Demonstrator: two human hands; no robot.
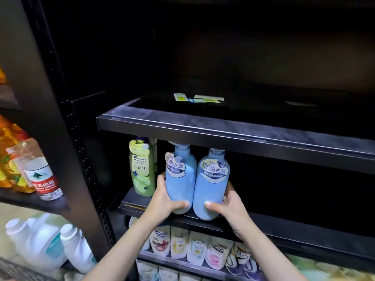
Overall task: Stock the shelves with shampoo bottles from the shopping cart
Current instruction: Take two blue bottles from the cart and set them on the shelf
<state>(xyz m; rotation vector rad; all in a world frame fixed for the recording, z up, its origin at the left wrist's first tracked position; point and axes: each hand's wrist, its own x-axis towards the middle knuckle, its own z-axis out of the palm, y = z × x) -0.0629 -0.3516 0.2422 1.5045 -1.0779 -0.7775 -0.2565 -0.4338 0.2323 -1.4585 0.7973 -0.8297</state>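
Note:
Two light-blue shampoo pump bottles stand side by side at the front edge of the middle shelf (284,226). My left hand (164,197) grips the left blue bottle (180,185) round its lower body. My right hand (229,205) grips the right blue bottle (212,189) the same way, thumb across its front. Their pump heads sit just under the shelf above (233,136). A green-yellow shampoo bottle (141,169) stands upright to the left of them on the same shelf. The shopping cart is out of view.
The upper shelf holds only a few flat price labels (197,98). To the right of the blue bottles the middle shelf is dark. Refill pouches (196,248) fill the lower shelves. A black upright post (60,138) separates a neighbouring rack with a water bottle (40,175) and white jugs (40,242).

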